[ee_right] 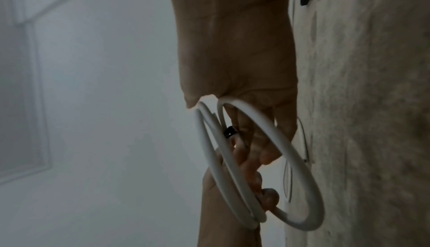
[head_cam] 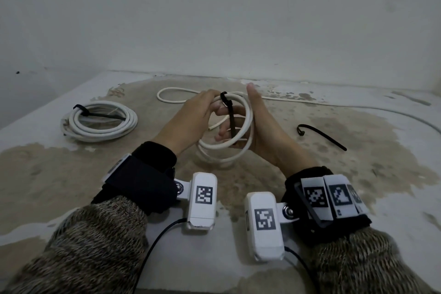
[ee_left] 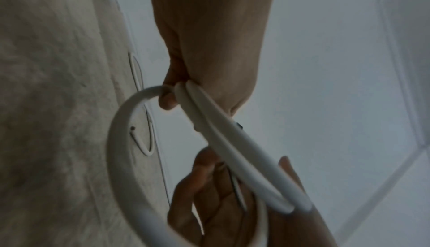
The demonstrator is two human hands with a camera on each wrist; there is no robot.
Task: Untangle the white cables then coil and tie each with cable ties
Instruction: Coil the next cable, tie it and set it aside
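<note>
Nearest, the left hand [head_cam: 191, 117] grips the small white coil [head_cam: 229, 143] at its far rim while the right hand [head_cam: 260, 131] cups it, fingers pinching the black cable tie [head_cam: 231, 117] hanging down across the loops, and a loose white cable [head_cam: 310, 102] trails beyond.

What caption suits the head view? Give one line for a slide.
Both hands, left hand and right hand, hold a white cable coil wrapped by a black cable tie.
</note>
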